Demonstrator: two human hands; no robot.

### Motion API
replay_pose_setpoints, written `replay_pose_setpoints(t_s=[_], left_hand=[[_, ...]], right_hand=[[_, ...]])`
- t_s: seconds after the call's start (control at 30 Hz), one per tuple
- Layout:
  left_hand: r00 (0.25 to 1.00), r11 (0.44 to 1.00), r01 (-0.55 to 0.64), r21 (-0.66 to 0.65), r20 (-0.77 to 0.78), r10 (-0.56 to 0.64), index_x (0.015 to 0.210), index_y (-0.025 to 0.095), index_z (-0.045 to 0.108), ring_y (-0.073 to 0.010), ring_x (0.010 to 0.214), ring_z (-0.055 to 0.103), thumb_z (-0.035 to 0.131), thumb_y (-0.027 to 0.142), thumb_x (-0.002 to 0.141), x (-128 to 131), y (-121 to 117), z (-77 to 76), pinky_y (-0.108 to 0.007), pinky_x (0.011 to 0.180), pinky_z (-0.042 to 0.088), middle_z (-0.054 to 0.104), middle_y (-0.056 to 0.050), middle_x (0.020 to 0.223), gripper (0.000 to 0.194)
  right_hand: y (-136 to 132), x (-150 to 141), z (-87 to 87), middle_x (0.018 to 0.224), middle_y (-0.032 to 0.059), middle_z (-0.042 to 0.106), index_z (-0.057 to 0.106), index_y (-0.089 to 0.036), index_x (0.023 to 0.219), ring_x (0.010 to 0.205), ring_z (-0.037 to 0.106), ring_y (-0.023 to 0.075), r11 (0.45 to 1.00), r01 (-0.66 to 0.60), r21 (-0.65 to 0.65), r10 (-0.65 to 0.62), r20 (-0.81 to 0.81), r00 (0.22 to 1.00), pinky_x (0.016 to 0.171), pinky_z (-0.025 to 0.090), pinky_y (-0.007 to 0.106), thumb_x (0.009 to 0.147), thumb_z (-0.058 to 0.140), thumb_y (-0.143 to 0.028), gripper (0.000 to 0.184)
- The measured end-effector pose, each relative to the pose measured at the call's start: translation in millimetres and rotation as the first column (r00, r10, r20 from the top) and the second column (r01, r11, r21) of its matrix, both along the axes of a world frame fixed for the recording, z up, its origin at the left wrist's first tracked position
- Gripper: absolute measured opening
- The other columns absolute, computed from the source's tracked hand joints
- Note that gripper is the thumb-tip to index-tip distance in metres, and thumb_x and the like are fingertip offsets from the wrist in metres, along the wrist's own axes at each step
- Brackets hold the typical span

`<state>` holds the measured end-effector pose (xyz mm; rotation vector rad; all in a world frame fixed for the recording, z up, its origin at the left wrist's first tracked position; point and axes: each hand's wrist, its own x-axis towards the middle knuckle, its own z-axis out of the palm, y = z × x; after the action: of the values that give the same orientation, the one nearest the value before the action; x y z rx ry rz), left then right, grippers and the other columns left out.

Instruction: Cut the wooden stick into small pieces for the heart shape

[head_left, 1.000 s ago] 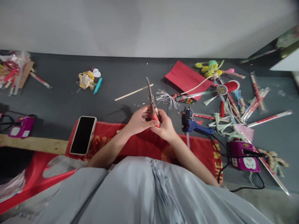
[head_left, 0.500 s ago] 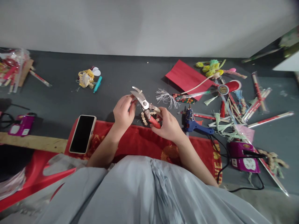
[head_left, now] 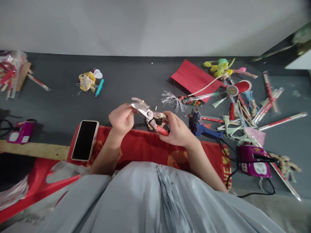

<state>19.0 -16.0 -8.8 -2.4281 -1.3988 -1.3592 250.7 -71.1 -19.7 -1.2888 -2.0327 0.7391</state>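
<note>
My right hand is wrapped round the handles of a pair of pruning shears, one handle red and the other pale. Their metal blades point left, slightly apart. Beside the blade tips my left hand is closed in a pinch; what its fingertips hold, if anything, is hidden. A small pale bit shows just above the shears. Under them, beige braided cord is partly covered by the tool and my right hand.
A red cloth with a phone lies along the near edge. Right of my hands are a blue glue gun, red paper, a red thread spool and wrapped sticks. Yellow cord and a turquoise marker lie left.
My left hand has shifted left and slightly nearer to me. The shears have swung so their blades point more to the left. The pale bit formerly at the blades now shows above the pivot.
</note>
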Motion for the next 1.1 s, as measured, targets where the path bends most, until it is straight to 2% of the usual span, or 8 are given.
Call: replay_pose_setpoints(t_s=[0.1, 0.3, 0.4, 0.47, 0.57, 0.8, 0.9, 1.1], left_hand=[[0.998, 0.996, 0.051, -0.072, 0.052, -0.047, 0.072, 0.023, 0.065, -0.015, 0.071, 0.068, 0.043, 0.031, 0.095, 1, -2, 5.1, -0.027, 0.07, 0.055, 0.07, -0.004, 0.07, 0.033], [0.983, 0.988, 0.128, -0.091, 0.147, -0.114, 0.081, 0.024, 0.072, -0.0145, 0.07, 0.068, 0.049, 0.032, 0.093, 3, -4, 14.3, -0.027, 0.069, 0.055, 0.071, -0.002, 0.07, 0.027], [0.962, 0.952, 0.202, -0.23, 0.228, -0.149, 0.082, 0.024, 0.074, -0.0137, 0.066, 0.066, 0.052, 0.037, 0.093, 2, -3, 14.5, -0.027, 0.065, 0.054, 0.07, -0.002, 0.067, 0.028], [0.939, 0.894, 0.266, -0.362, 0.307, -0.155, 0.081, 0.023, 0.075, -0.012, 0.059, 0.062, 0.055, 0.042, 0.091, 0, -1, 12.9, -0.025, 0.059, 0.052, 0.069, -0.001, 0.065, 0.03], [0.883, 0.763, 0.379, -0.524, 0.451, -0.13, 0.082, 0.023, 0.076, -0.0088, 0.047, 0.052, 0.06, 0.049, 0.088, -3, 1, 11.4, -0.022, 0.045, 0.042, 0.066, -0.001, 0.061, 0.031], [0.696, 0.46, 0.632, -0.624, 0.718, 0.017, 0.079, 0.017, 0.076, -0.0034, 0.038, 0.038, 0.076, 0.043, 0.073, -2, 7, 18.1, -0.017, 0.035, 0.022, 0.058, -0.001, 0.051, 0.027], [0.673, 0.406, 0.654, -0.638, 0.736, 0.07, 0.073, 0.017, 0.075, -0.0027, 0.037, 0.036, 0.078, 0.04, 0.069, -1, 9, 18.3, -0.016, 0.034, 0.019, 0.056, 0.0, 0.048, 0.024], [0.679, 0.356, 0.649, -0.673, 0.723, 0.129, 0.064, 0.015, 0.07, -0.0014, 0.035, 0.031, 0.08, 0.039, 0.065, -1, 13, 18.1, -0.016, 0.033, 0.017, 0.055, 0.001, 0.047, 0.026]], right_hand=[[1, 3, 0.9, 0.109, 0.0139, 0.061, 0.042, -0.018, 0.12, 0.095, 0.063, 0.0275, 0.999, -0.022, 0.027, 0.021, 0.009, 1.0, 0.081, 0.054, 0.041, 0.066, 0.063, -0.021, 0.058], [3, 10, 3.0, 0.107, 0.012, 0.061, 0.041, -0.019, 0.122, 0.094, 0.063, 0.0268, 0.996, -0.066, 0.063, 0.065, 0.019, 0.998, 0.082, 0.053, 0.041, 0.065, 0.061, -0.019, 0.061], [3, 12, 3.3, 0.108, 0.0116, 0.06, 0.041, -0.019, 0.123, 0.096, 0.062, 0.0263, 0.993, -0.083, 0.08, 0.083, 0.009, 0.997, 0.085, 0.053, 0.041, 0.067, 0.061, -0.019, 0.06], [3, 13, 3.3, 0.109, 0.0117, 0.06, 0.042, -0.018, 0.123, 0.096, 0.061, 0.0264, 0.993, -0.091, 0.078, 0.09, 0.008, 0.996, 0.085, 0.052, 0.041, 0.067, 0.061, -0.019, 0.059], [4, 14, 2.8, 0.108, 0.0116, 0.06, 0.043, -0.018, 0.123, 0.095, 0.061, 0.0263, 0.993, -0.096, 0.063, 0.095, 0.014, 0.995, 0.085, 0.052, 0.041, 0.067, 0.061, -0.018, 0.059], [4, 16, -1.0, 0.11, 0.0121, 0.062, 0.042, -0.019, 0.124, 0.096, 0.063, 0.0261, 0.994, -0.105, 0.008, 0.105, 0.003, 0.994, 0.084, 0.053, 0.04, 0.067, 0.063, -0.02, 0.06], [5, 15, -1.2, 0.106, 0.011, 0.064, 0.043, -0.019, 0.121, 0.091, 0.064, 0.0249, 0.995, -0.098, -0.024, 0.098, 0.002, 0.995, 0.08, 0.052, 0.037, 0.067, 0.063, -0.021, 0.057], [7, 12, 1.4, 0.084, 0.0039, 0.062, 0.048, -0.02, 0.106, 0.072, 0.059, 0.0198, 0.995, -0.052, -0.085, 0.054, 0.023, 0.998, 0.065, 0.046, 0.031, 0.066, 0.064, -0.026, 0.043]])
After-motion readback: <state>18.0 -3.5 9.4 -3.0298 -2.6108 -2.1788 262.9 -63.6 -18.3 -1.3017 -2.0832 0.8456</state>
